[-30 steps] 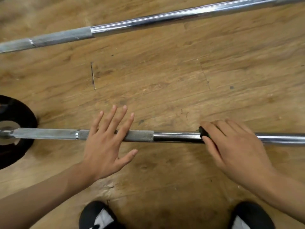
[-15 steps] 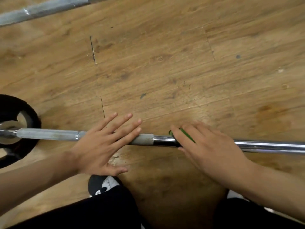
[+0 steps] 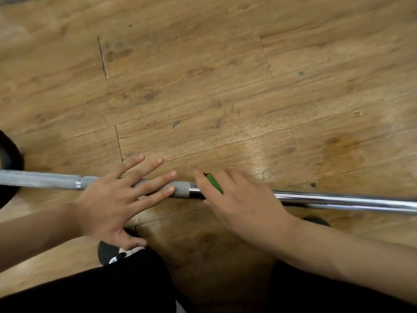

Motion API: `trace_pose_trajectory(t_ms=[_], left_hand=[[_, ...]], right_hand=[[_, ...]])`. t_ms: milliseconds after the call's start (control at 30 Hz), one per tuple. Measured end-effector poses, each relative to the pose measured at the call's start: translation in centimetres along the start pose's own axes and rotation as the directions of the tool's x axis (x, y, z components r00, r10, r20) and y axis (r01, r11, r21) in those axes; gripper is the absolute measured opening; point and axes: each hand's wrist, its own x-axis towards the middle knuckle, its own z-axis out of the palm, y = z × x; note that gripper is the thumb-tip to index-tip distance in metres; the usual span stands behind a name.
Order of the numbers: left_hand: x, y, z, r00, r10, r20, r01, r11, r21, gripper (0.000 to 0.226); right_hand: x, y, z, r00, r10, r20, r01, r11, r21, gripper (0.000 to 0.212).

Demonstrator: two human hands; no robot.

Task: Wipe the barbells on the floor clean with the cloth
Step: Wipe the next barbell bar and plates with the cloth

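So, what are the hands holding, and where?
Right hand grips the green cloth around the barbell, on its chrome shaft; left hand rests flat on the knurling, holding nothing.

A gym: barbell [image 3: 338,199], weight plate [image 3: 16,154], wooden floor [image 3: 203,75].

Warm, even indoor light; soft glare patch on the floor [image 3: 266,152]; bright streaks along the barbell [image 3: 338,198]; motion blur throughout; wide-angle bending at edges.

Left hand [image 3: 108,204] lies flat on the barbell [image 3: 338,200] — right hand [image 3: 246,199] grips a green cloth [image 3: 214,185] around it.
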Motion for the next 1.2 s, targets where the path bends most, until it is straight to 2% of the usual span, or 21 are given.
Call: trace_pose_trajectory(t_ms=[167, 233, 300, 367, 500, 633, 733, 800, 900, 1000, 1100, 1200], left_hand=[[0.7, -0.7, 0.0, 0.999, -0.036, 0.022, 0.037, 0.999, -0.031, 0.105], [1.0, -1.1, 0.0, 0.999, -0.045, 0.030, 0.046, 0.999, -0.028, 0.105], [1.3, -1.3, -0.2, 0.998, -0.054, 0.041, 0.055, 0.998, -0.032, 0.104], [1.6, -1.6, -0.5, 0.996, -0.067, 0.057, 0.070, 0.997, -0.045, 0.102], [2.4, -2.3, -1.2, 0.990, -0.105, 0.089, 0.110, 0.993, -0.050, 0.098], [2.9, -2.9, -1.5, 0.988, -0.121, 0.092, 0.125, 0.992, -0.033, 0.100], [3.1, -3.4, -1.2, 0.990, -0.116, 0.076, 0.117, 0.993, -0.006, 0.100], [3.3, -3.6, -1.1, 0.992, -0.114, 0.062, 0.114, 0.993, -0.001, 0.099], [3.7, -3.9, -1.3, 0.990, -0.133, 0.041, 0.133, 0.991, 0.011, 0.097], [4.1, -4.3, -1.7, 0.987, -0.155, 0.040, 0.154, 0.987, 0.042, 0.095], [4.6, -4.6, -2.5, 0.976, -0.214, 0.033, 0.211, 0.974, 0.079, 0.091], [3.7, -4.3, -3.0, 0.946, -0.324, 0.002, 0.322, 0.940, 0.109, 0.092]], right_hand=[[-8.5, 7.8, -2.6, 0.998, 0.064, 0.005, -0.062, 0.989, -0.136, 0.047], [-9.2, 8.5, -3.0, 0.993, 0.119, -0.020, -0.121, 0.981, -0.154, 0.047], [-7.5, 6.9, -2.1, 0.988, 0.142, -0.058, -0.150, 0.976, -0.159, 0.050], [-3.7, 4.3, -0.6, 0.992, 0.095, -0.078, -0.103, 0.989, -0.108, 0.055], [2.9, 0.9, 1.0, 0.995, 0.051, -0.081, -0.053, 0.998, -0.027, 0.046], [0.2, 3.3, 0.3, 0.997, -0.012, -0.077, 0.005, 0.996, -0.094, 0.052], [-1.3, 5.0, -0.1, 0.995, 0.040, -0.097, -0.055, 0.985, -0.161, 0.057], [0.1, 4.0, 0.2, 0.990, 0.080, -0.115, -0.098, 0.983, -0.154, 0.052], [4.0, 1.5, 1.2, 0.992, 0.038, -0.120, -0.051, 0.994, -0.099, 0.048], [5.8, 1.6, 1.3, 0.995, 0.002, -0.097, -0.007, 0.998, -0.055, 0.054], [4.4, 3.9, 0.8, 0.998, 0.002, -0.068, -0.010, 0.992, -0.127, 0.057], [4.2, 4.9, 0.6, 0.996, 0.029, -0.081, -0.039, 0.991, -0.127, 0.047]])
